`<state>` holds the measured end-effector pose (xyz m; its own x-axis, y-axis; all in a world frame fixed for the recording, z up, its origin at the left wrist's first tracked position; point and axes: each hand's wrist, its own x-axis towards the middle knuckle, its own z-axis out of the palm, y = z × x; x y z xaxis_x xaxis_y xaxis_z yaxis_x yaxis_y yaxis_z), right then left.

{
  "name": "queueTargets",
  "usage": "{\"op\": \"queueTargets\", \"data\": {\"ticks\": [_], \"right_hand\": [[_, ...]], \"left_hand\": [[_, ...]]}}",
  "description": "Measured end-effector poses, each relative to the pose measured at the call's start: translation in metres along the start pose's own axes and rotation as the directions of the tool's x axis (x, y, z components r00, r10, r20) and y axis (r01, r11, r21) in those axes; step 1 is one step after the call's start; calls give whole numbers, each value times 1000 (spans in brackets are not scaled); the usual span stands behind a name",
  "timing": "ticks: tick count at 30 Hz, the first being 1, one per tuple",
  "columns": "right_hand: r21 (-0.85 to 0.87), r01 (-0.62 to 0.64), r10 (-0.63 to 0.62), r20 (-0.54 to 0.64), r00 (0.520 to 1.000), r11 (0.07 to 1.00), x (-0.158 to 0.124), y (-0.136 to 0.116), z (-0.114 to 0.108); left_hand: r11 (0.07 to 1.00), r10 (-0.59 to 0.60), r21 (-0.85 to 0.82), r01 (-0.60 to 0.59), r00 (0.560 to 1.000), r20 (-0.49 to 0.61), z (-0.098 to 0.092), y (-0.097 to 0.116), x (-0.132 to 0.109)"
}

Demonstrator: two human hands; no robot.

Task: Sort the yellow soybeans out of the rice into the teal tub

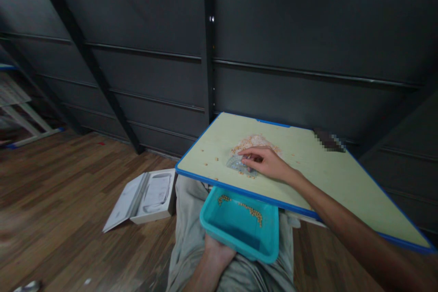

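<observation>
While the left hand [215,253] clamps the teal tray [236,230] from below at lower centre, with a few beans [251,210] inside, the tray's rim tucks under the counter's [328,178] near edge. Up top, the right hand [268,163] lies nearest the bean pile [255,141], which sits just beyond its bent fingers [248,151]. Whether they pinch anything, I can't tell.

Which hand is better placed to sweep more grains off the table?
Likely right hand: it rests on the pile of small yellow grains; the left hand holds the teal plastic tray below.
</observation>
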<state>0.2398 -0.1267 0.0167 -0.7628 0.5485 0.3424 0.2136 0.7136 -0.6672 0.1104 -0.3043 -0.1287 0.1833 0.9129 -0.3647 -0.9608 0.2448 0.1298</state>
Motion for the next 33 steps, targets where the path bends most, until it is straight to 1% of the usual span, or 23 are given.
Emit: {"op": "queueTargets", "data": {"ticks": [5,9,13,18,22,26,29,33], "right_hand": [[43,-22,21,26,999,999,0,-3,1],[74,-43,39,57,998,996,-1,-5,1],[73,-38,34,54,998,997,-1,-6,1],[81,-42,38,61,997,996,-1,-7,2],[103,-54,46,78,996,993,-2,-8,3],[123,-66,54,96,994,990,-2,-10,4],[136,-73,58,107,993,988,-3,-12,4],[138,-81,65,113,991,987,-3,-15,4]], "left_hand": [[999,13,42,-12,1000,-19,4,0,-3],[1000,8,12,-8,1000,18,2,-1,-2],[1000,10,-4,-9,999,49,-2,-1,-1],[1000,-7,12,6,998,55,5,0,-4],[1000,9,-4,-9,999,45,16,1,-7],[999,9,32,-10,1000,14,24,0,-9],[1000,8,30,-8,1000,-5,25,0,-10],[999,8,37,-8,1000,-15,21,0,-11]]}}
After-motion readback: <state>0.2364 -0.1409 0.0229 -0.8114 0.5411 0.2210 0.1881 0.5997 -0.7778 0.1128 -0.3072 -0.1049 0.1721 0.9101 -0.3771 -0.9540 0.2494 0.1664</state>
